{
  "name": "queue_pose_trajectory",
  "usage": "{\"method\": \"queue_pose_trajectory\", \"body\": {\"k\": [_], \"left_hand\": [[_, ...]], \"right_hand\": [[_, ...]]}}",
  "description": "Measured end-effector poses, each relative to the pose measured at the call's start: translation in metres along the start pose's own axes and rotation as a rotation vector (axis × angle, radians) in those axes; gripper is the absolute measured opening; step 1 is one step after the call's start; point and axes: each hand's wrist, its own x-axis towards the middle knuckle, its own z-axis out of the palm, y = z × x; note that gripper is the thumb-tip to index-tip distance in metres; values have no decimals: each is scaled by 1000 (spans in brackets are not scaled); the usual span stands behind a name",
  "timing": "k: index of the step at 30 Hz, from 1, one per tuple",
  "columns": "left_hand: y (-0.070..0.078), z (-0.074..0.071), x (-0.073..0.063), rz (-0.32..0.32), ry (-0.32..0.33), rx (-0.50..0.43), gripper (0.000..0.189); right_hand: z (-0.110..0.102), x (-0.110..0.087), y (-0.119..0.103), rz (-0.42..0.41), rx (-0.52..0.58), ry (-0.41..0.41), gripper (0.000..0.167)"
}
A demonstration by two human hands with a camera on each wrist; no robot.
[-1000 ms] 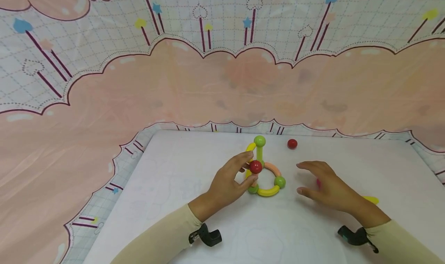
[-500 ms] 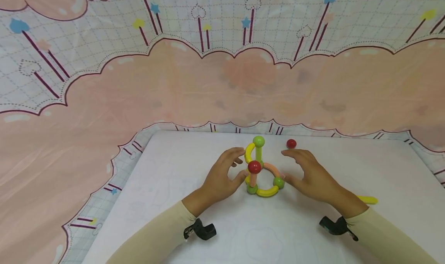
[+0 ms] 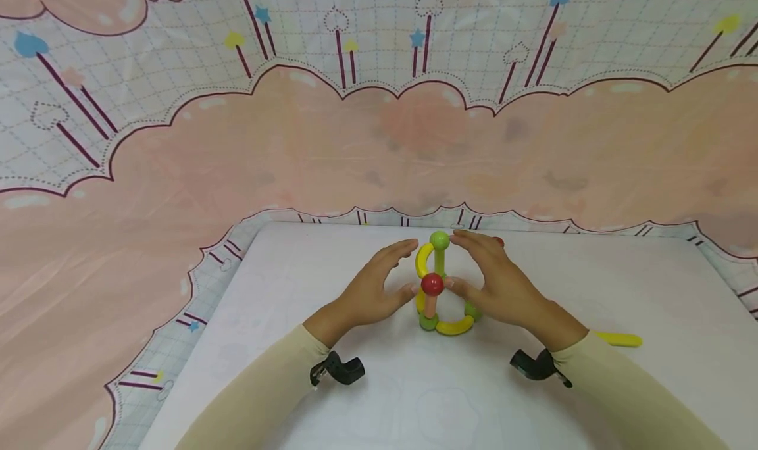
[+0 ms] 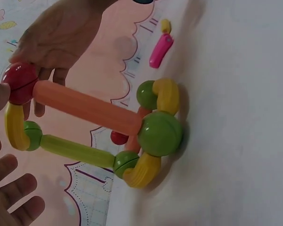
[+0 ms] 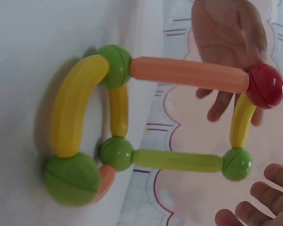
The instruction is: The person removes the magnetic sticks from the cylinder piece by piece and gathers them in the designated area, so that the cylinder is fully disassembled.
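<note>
A toy frame of balls and rods stands on the white table. Green balls (image 5: 71, 181) and curved yellow rods (image 3: 454, 325) and orange rods form its ring base. Two straight rods rise from it: an orange rod (image 4: 87, 107) topped by a red ball (image 3: 432, 284), and a green rod (image 5: 177, 160) topped by a green ball (image 3: 439, 241). A curved yellow rod (image 5: 243, 120) bridges these tops. My left hand (image 3: 370, 289) is spread at the frame's left, thumb tip close to the red ball. Opposite it, my right hand (image 3: 503, 285) has its fingertips near both top balls, holding nothing.
Partly behind my right hand lies a loose red ball (image 3: 499, 241) on the table. A yellow rod (image 3: 618, 339) rests by the right forearm. The left wrist view shows a pink piece (image 4: 161, 51) too. A patterned cloth (image 3: 379, 154) hangs behind the table (image 3: 331, 397).
My left hand has let go of the red ball and drawn slightly left. My right hand has come in from the right and now overlaps the ring. The frame stands where it was.
</note>
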Motion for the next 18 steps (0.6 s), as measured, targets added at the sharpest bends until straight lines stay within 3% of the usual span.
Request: {"method": "queue_pose_trajectory", "body": {"k": [7,13,18], "left_hand": [[-2,-7,9,-18,-77,13,71],[-6,-12,15,72,-117,15,63],[-7,-13,18,97,-172,22,53]], "right_hand": [[0,10,-8,-35,-17,-57,82],[0,16,-9,-77,-2,-96,76],[2,18,-8,-72,-10,-100,72]]}}
